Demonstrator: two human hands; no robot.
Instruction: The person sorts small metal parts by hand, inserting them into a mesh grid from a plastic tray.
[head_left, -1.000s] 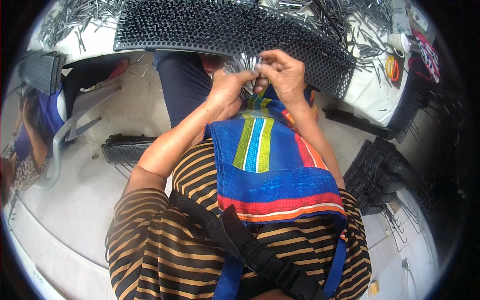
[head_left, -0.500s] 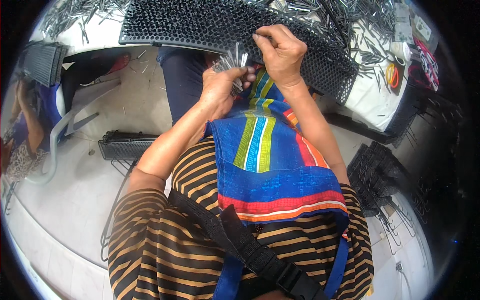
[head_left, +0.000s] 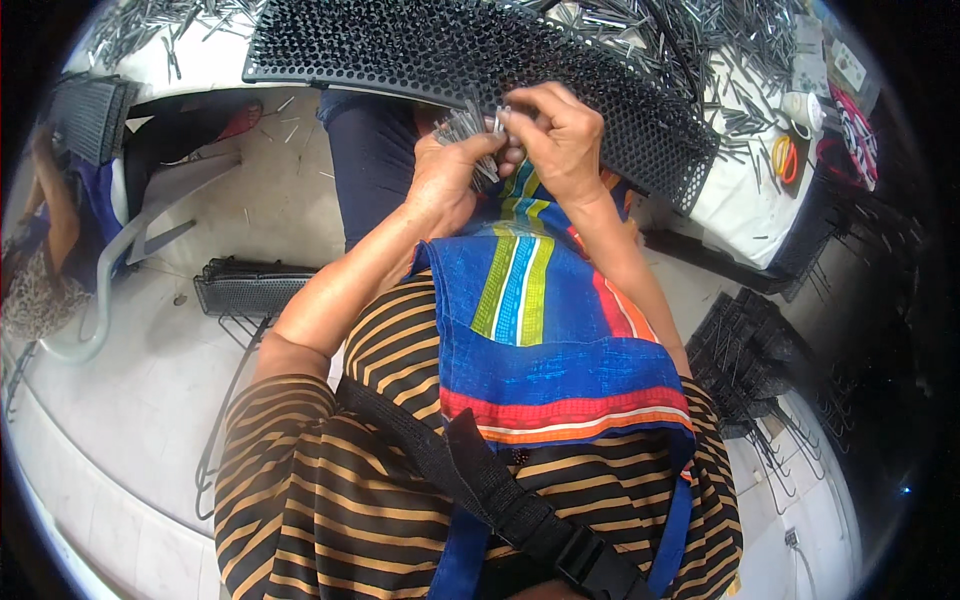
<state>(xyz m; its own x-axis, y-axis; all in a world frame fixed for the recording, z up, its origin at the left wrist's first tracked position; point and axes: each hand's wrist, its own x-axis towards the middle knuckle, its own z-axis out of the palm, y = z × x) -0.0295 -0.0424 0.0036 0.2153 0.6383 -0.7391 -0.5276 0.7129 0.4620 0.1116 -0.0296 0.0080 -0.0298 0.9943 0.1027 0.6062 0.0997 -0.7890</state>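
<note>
A bundle of thin grey metal strips (head_left: 462, 128) fans upward out of my left hand (head_left: 443, 180), which is closed around it. My right hand (head_left: 562, 145) meets the bundle from the right, its thumb and forefinger pinched on the light end of one strip. Just beyond both hands lies a long black perforated panel (head_left: 655, 150), slanting down to the right. Many small pieces stand in its holes across the left and far parts, while the holes at the near right show bare.
Loose strips lie heaped on the white-covered table (head_left: 735, 215) beyond the panel. Orange-handled scissors (head_left: 784, 158) and a white cup (head_left: 802, 110) sit at the right. Black racks (head_left: 750, 350) stand low on both sides. Another person's arm (head_left: 62, 200) shows at far left.
My right hand has come down and left from over the panel to the strips in my left hand. My left hand has shifted only slightly.
</note>
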